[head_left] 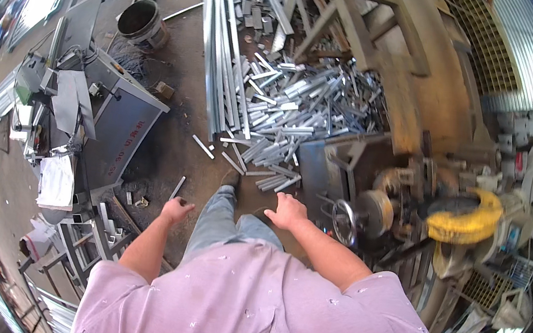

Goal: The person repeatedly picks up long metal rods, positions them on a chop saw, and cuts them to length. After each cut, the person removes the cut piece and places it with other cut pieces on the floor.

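A person in a pale lilac shirt (259, 310) and blue jeans stands on the dirt floor (167, 138) of a metal workshop, seen from above. Both bare arms hang forward. The left hand (175, 210), at about 7 o'clock from the picture's centre, holds nothing; its fingers are loosely curled and narrow. The right hand (288, 211), just below centre, is also free, its fingers spread fairly wide, close to the grey metal edge of a cutting machine (321, 168).

Ahead of the feet, at 12 o'clock, lies a heap of short cut aluminium pieces (295, 115), with a bundle of long aluminium bars (219, 42) running up its left side. A dark round bucket (141, 20) stands at 11 o'clock; what is in it cannot be made out. At 9 o'clock sits a grey machine desk (122, 128) carrying sheets and tools. At 3 o'clock is a saw with a yellow guard (468, 221).
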Motion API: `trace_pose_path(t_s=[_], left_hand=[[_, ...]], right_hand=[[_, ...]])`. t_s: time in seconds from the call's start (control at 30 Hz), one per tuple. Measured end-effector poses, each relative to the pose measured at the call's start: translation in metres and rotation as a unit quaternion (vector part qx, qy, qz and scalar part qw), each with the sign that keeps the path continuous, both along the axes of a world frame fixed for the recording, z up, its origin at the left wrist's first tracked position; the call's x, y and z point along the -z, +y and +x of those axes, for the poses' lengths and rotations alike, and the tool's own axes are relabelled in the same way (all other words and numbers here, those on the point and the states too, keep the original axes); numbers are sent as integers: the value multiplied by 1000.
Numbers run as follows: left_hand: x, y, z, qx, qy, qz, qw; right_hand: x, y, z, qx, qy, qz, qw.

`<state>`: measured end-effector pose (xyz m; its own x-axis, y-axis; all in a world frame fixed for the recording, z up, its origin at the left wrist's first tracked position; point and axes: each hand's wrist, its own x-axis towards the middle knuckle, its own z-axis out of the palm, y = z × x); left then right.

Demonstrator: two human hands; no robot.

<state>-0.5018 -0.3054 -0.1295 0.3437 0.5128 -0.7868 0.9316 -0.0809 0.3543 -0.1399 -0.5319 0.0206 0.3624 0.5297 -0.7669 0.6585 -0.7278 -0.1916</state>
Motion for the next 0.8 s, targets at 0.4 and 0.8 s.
trace_pose_path(t_s=[0.4,0.8], left_hand=[[-73,-14,55,280,188,1,941],[-96,34,349,326,-59,76,941]], right_hand=[[-87,-257,-20,360,77,223,902],[-252,-218,58,367,97,489,786]])
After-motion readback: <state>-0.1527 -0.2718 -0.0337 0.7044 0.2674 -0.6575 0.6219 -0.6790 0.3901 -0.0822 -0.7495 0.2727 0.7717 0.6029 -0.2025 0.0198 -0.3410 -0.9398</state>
